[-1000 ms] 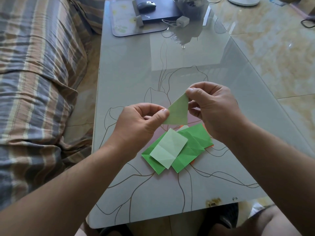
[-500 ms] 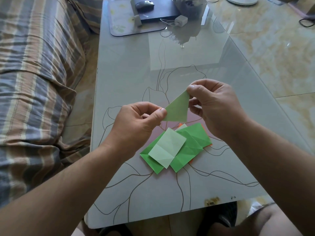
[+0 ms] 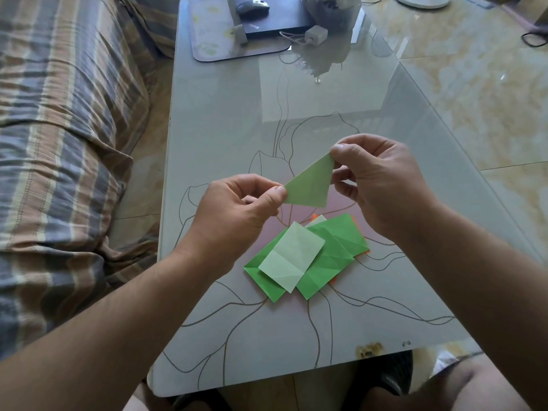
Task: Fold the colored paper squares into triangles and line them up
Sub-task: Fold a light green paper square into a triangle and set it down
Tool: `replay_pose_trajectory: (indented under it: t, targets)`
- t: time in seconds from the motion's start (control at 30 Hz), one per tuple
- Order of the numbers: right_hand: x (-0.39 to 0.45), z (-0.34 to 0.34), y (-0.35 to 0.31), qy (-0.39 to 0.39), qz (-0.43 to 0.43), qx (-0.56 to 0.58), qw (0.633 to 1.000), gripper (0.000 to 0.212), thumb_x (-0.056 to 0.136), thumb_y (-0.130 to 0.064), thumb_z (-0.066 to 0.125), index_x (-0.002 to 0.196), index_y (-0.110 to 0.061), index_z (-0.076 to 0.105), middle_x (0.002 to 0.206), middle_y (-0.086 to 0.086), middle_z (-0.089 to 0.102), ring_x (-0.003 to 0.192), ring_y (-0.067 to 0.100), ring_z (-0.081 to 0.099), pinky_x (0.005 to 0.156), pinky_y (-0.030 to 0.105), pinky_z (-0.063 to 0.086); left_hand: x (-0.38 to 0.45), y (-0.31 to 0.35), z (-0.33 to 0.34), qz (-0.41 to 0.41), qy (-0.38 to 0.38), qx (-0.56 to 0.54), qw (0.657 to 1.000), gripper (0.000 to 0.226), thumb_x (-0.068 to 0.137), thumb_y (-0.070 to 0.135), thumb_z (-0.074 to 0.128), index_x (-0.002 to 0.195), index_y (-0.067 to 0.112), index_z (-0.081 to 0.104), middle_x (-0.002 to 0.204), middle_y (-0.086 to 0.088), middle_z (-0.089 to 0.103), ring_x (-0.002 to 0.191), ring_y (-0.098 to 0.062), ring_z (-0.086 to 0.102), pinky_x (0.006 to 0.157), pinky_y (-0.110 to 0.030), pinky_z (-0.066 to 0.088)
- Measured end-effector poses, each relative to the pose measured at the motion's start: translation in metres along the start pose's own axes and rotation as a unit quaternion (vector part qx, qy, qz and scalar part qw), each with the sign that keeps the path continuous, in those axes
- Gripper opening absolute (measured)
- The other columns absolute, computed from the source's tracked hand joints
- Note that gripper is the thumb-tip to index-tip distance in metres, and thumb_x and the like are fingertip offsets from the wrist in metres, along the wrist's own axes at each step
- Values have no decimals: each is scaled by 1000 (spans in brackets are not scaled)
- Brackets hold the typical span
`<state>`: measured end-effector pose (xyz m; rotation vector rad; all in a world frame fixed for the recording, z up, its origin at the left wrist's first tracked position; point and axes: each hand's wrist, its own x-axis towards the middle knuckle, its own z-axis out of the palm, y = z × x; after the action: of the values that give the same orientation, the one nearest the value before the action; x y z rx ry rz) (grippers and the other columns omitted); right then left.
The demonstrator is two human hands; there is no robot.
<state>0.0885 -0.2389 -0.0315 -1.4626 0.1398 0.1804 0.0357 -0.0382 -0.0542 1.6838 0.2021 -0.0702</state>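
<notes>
- Head view: pale green paper triangle [image 3: 310,185] held up above the worktop [image 3: 213,137], pinched at its left corner by the left hand [image 3: 237,209] and at its top corner by the right hand [image 3: 376,185].
- Both hands closed in thumb-and-finger pinches on the triangle alone; remaining fingers curled, nothing else in them.
- Likely step: finishing the fold before setting the piece down. Best done by matching the corners exactly, then running a thumb along the long edge to press the crease sharp and flat.
- Worth keeping tension light; thin sheet of this kind probably buckles or tears if pulled corner against corner.
- Below the hands, loose overlapping pile of squares [image 3: 308,253] lying flat on the worktop: bright green sheets, a paler green one on top, slivers of orange showing beneath. Crease lines visible across several, so not pristine.
- No row of finished triangles seen on the worktop; lining-up apparently not yet begun.
- Worktop glossy and glass-like, grey with a drawn flower outline, strongly reflective; likely slippery under thin paper.
- Striped fabric sofa [image 3: 59,143] alongside at left, soft and rumpled; computer mouse [image 3: 252,5] and white charger [image 3: 315,34] at the far end.
</notes>
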Motion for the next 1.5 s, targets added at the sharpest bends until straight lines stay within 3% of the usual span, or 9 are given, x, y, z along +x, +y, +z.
replay_pose_trajectory:
  t: [0.1, 0.53, 0.7, 0.83, 0.97, 1.1, 1.33, 1.5]
  targets:
    - [0, -1, -2, 2, -1, 8, 1000, 19, 97, -9, 66, 80, -16, 67, 70, 1, 68, 61, 14, 60, 71, 34, 50, -2, 2, 1, -3, 6, -5, 1000, 5, 91, 24, 77, 90, 19, 79, 90, -22, 74, 75, -17, 68, 64, -15, 50]
    - [2, -1, -4, 14, 7, 25, 1000, 18, 97, -9, 66, 80, -15, 66, 70, 0, 67, 59, 13, 59, 70, 34, 49, -1, 1, -1, -15, 13, -2, 1000, 12, 90, 30, 77, 91, 18, 79, 92, -18, 76, 76, -17, 68, 68, -20, 55]
    - [2, -2, -3, 9, 10, 22, 1000, 18, 97, -9, 66, 80, -15, 66, 70, 1, 68, 59, 13, 60, 68, 32, 49, -2, 1, -1, -25, -4, 1, 1000, 10, 92, 24, 76, 88, 15, 76, 92, -37, 63, 76, -24, 60, 66, -24, 50]
    - [3, -3, -1, 18, 18, 16, 1000, 19, 97, -8, 67, 79, -15, 66, 68, 0, 67, 58, 13, 59, 68, 32, 50, -3, 2, 0, -51, -22, 9, 998, 8, 92, 26, 74, 89, 19, 76, 95, -17, 76, 79, -20, 71, 72, -25, 55]
    - [3, -3, 3, 22, 22, 12, 999, 19, 96, -9, 67, 79, -15, 67, 69, 2, 67, 58, 15, 60, 68, 33, 50, -3, -1, 0, -73, 33, -42, 996, 8, 89, 26, 77, 91, 18, 77, 92, -10, 78, 79, -17, 69, 72, -25, 57]
    - [4, -3, 6, 28, 28, 12, 999, 18, 97, -11, 67, 79, -15, 67, 71, 2, 67, 58, 16, 60, 67, 34, 50, -4, -2, 0, -91, 38, -47, 994, 6, 92, 24, 74, 91, 19, 77, 86, 0, 78, 78, -15, 69, 77, -34, 55]
    - [7, -4, 8, 50, 40, 21, 998, 17, 95, -11, 69, 78, -14, 66, 70, 2, 65, 56, 15, 59, 65, 34, 50, -7, 2, 2, -88, 12, -33, 996, 11, 97, 21, 68, 89, 17, 75, 81, 3, 76, 74, -13, 67, 76, -35, 50]
    - [7, -3, 10, 62, 51, 37, 996, 18, 95, -10, 69, 78, -13, 65, 67, 1, 64, 55, 15, 59, 64, 33, 50, -6, 1, 1, -112, 40, -35, 992, 11, 92, 26, 74, 84, 19, 74, 78, 4, 75, 75, -16, 67, 78, -39, 53]
